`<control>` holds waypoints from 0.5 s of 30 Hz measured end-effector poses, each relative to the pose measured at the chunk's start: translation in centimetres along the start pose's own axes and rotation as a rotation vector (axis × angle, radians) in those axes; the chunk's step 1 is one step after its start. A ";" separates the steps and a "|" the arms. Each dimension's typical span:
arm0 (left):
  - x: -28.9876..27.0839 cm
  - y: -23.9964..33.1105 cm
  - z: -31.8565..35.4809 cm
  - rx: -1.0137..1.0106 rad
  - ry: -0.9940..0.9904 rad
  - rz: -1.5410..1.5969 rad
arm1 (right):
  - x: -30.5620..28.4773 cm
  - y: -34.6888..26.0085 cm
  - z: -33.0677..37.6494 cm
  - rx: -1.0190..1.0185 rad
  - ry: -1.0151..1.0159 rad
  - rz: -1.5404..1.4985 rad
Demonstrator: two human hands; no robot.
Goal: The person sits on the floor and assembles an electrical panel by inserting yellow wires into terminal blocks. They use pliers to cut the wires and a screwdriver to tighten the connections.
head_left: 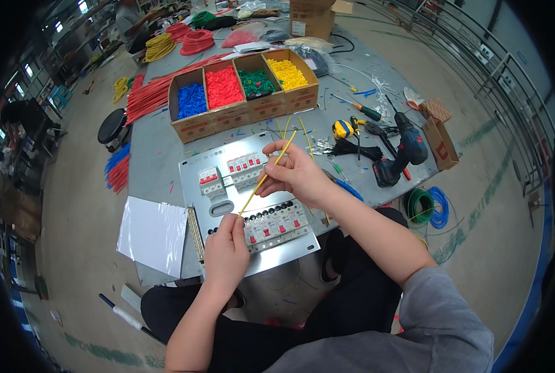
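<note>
A thin yellow wire (252, 194) runs slantwise between my two hands, above a metal mounting plate (197, 165). My left hand (226, 248) pinches its lower end, over the near row of circuit breakers (277, 229). Higher up, my right hand (296, 176) is closed on the same wire between thumb and fingers, the wire's far end sticking out past them. Behind the hands, a small breaker (210, 181) and a wider breaker group (245, 166) with red switches are fixed on the plate. A brass terminal strip (195, 233) lines the plate's left edge.
Beyond the plate stands a divided cardboard box (218, 118) of blue, red, green and yellow caps. At right are a cordless drill (405, 149), a screwdriver (367, 112) and a tape measure (343, 128). Red wires (150, 93) lie at left, near a white plastic-covered sheet (152, 233).
</note>
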State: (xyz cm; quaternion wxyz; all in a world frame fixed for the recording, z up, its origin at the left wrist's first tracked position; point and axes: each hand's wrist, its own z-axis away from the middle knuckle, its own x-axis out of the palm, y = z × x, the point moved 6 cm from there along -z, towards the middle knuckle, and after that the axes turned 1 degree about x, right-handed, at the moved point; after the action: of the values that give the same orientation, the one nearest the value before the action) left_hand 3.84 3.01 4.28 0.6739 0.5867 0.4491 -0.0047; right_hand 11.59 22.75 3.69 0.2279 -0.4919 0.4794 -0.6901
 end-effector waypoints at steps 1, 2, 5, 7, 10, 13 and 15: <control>-0.1 0.2 0.0 0.017 0.008 -0.026 | -0.1 0.0 0.0 -0.011 0.001 0.033; -0.2 0.3 0.0 0.034 0.016 -0.051 | -0.1 0.0 -0.1 -0.022 0.002 0.067; -0.1 0.6 0.0 0.057 0.033 -0.064 | 0.0 -0.2 0.0 -0.056 0.000 0.129; 0.0 0.2 0.0 0.049 0.033 -0.028 | 0.0 -0.5 0.1 -0.069 0.002 0.122; -0.4 0.1 0.0 0.049 0.037 -0.005 | -0.6 -1.2 0.0 -0.097 0.011 0.067; -0.7 0.7 0.1 0.048 0.026 -0.001 | -1.7 -2.0 -0.2 -0.135 0.015 0.085; -0.7 0.8 0.0 0.054 0.028 -0.004 | -1.6 -2.0 0.0 -0.156 0.044 0.102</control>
State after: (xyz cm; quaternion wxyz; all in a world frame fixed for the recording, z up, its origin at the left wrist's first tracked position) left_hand 3.85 2.86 5.36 0.6514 0.6037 0.4594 -0.0102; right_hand 12.60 24.90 4.67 0.2131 -0.4678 0.5610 -0.6489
